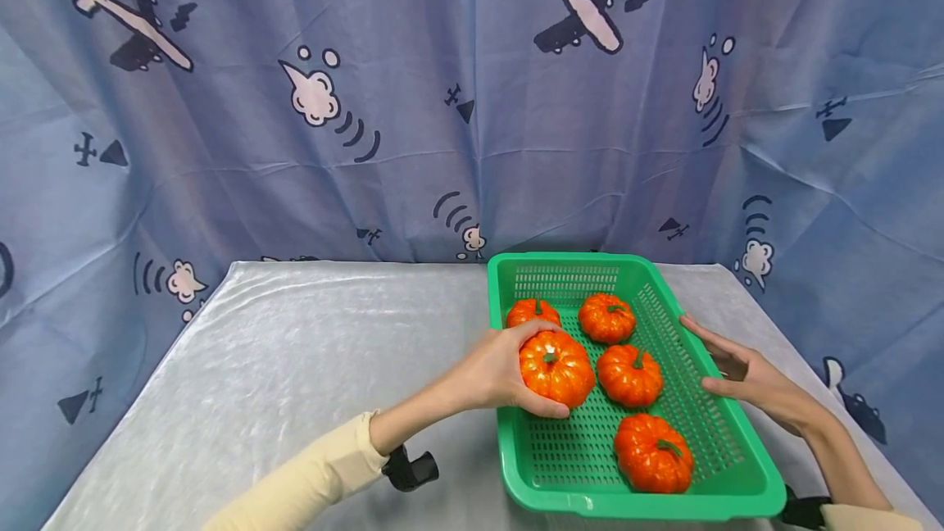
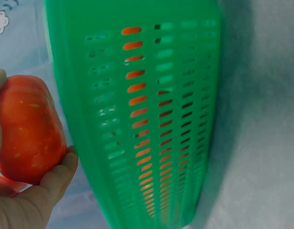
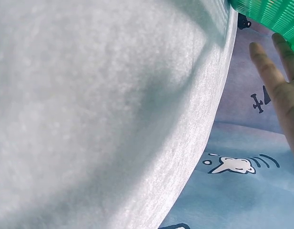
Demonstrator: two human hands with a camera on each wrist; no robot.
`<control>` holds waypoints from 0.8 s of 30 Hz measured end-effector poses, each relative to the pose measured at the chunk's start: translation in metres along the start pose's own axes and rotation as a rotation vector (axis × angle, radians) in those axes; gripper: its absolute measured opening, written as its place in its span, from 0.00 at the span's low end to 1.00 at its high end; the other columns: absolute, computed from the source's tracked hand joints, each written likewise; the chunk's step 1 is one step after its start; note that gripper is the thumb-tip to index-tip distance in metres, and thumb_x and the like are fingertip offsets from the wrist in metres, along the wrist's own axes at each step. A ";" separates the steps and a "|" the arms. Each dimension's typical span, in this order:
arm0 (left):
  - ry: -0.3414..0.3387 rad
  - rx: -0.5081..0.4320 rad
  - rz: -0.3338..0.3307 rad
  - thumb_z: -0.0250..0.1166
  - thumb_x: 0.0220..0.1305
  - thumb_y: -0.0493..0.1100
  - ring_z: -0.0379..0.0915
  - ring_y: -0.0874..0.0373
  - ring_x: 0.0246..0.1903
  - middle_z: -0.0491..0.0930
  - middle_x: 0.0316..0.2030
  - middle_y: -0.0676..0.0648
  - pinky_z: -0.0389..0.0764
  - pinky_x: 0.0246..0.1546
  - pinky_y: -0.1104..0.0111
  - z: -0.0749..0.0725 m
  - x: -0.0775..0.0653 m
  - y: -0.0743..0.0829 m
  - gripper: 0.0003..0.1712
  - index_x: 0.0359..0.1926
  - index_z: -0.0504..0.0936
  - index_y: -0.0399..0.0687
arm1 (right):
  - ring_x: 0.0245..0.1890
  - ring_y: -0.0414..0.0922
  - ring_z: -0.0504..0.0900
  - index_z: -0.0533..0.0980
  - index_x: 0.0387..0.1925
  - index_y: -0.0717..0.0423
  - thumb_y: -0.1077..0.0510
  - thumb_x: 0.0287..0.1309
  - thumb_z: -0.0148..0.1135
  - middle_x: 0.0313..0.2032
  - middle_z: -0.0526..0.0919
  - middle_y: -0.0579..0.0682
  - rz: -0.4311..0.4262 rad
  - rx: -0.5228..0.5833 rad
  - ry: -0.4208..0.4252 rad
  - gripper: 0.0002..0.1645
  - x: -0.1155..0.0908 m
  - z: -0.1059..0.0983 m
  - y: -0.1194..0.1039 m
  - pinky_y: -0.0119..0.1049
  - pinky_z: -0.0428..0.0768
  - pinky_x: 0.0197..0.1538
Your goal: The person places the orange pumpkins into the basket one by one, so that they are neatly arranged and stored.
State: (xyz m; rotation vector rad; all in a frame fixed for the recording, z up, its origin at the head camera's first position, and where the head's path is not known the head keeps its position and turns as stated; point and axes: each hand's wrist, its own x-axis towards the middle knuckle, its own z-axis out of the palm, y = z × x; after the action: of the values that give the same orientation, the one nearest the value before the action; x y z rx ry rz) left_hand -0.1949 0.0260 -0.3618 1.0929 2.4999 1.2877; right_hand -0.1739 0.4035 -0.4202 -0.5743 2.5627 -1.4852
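Note:
My left hand grips a shiny orange pumpkin over the left side of a green plastic basket. In the left wrist view, the held pumpkin shows above the basket's rim, thumb and fingers on either side of it. Several more small pumpkins sit on the basket floor; one at the back left is partly hidden by the hand. My right hand is at the basket's right rim with its fingers extended. In the right wrist view, the fingers look straight, near the basket's edge.
The basket stands on the right part of a table covered with pale silvery cloth. A blue curtain printed with airplanes hangs behind the table and at both sides. Dark wrist cameras are strapped to the forearms.

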 end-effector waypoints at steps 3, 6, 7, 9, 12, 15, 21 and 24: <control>-0.021 0.001 -0.010 0.78 0.29 0.53 0.72 0.67 0.32 0.75 0.37 0.56 0.75 0.29 0.77 0.005 0.001 0.000 0.45 0.54 0.69 0.58 | 0.55 0.17 0.51 0.42 0.69 0.46 0.67 0.60 0.48 0.69 0.40 0.40 -0.003 0.000 0.000 0.42 0.000 0.000 0.001 0.70 0.52 0.51; -0.046 0.009 -0.009 0.78 0.29 0.54 0.72 0.69 0.32 0.75 0.37 0.56 0.75 0.29 0.77 0.010 0.001 -0.002 0.45 0.54 0.69 0.57 | 0.55 0.17 0.51 0.42 0.69 0.46 0.67 0.60 0.48 0.69 0.40 0.39 -0.001 0.002 -0.001 0.42 0.000 0.000 0.001 0.70 0.53 0.51; -0.053 0.010 -0.002 0.77 0.30 0.54 0.72 0.69 0.32 0.75 0.37 0.56 0.75 0.29 0.78 0.011 0.001 -0.003 0.44 0.53 0.69 0.57 | 0.55 0.17 0.52 0.42 0.69 0.46 0.67 0.60 0.48 0.69 0.40 0.39 0.000 -0.001 0.000 0.42 0.000 0.000 0.000 0.70 0.54 0.50; -0.063 0.015 0.006 0.77 0.31 0.54 0.72 0.69 0.31 0.75 0.36 0.57 0.74 0.29 0.78 0.014 0.001 -0.004 0.43 0.53 0.69 0.57 | 0.54 0.18 0.54 0.42 0.69 0.47 0.67 0.60 0.48 0.69 0.41 0.38 0.001 -0.003 0.004 0.41 0.001 0.000 0.000 0.69 0.56 0.50; -0.068 0.035 0.016 0.77 0.31 0.55 0.72 0.70 0.31 0.75 0.36 0.58 0.74 0.29 0.79 0.016 0.002 -0.007 0.42 0.52 0.69 0.58 | 0.54 0.18 0.55 0.43 0.69 0.47 0.67 0.60 0.49 0.68 0.42 0.37 0.001 -0.010 0.010 0.41 0.001 0.000 -0.001 0.68 0.59 0.49; -0.070 0.055 0.022 0.77 0.31 0.55 0.71 0.71 0.32 0.75 0.36 0.58 0.74 0.29 0.80 0.018 0.002 -0.008 0.42 0.51 0.69 0.58 | 0.54 0.18 0.55 0.43 0.69 0.47 0.67 0.60 0.49 0.68 0.43 0.36 0.000 -0.022 0.014 0.41 0.001 0.000 -0.001 0.67 0.60 0.49; -0.108 0.114 0.089 0.76 0.32 0.53 0.70 0.71 0.33 0.74 0.37 0.58 0.72 0.30 0.82 0.024 0.003 -0.007 0.40 0.50 0.69 0.54 | 0.55 0.18 0.55 0.42 0.69 0.46 0.67 0.60 0.48 0.68 0.41 0.37 0.001 -0.009 0.004 0.42 0.000 0.000 -0.001 0.66 0.61 0.49; -0.137 0.174 0.119 0.76 0.33 0.54 0.69 0.71 0.33 0.74 0.37 0.59 0.71 0.30 0.82 0.027 0.004 -0.006 0.40 0.50 0.68 0.54 | 0.55 0.18 0.54 0.42 0.69 0.46 0.67 0.60 0.48 0.69 0.41 0.38 0.002 -0.002 0.003 0.42 0.000 0.001 -0.001 0.68 0.57 0.50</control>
State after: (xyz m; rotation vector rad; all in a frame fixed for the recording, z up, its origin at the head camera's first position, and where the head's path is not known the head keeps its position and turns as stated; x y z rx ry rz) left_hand -0.1900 0.0442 -0.3826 1.3374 2.5147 0.9976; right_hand -0.1731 0.4028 -0.4199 -0.5704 2.5662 -1.4845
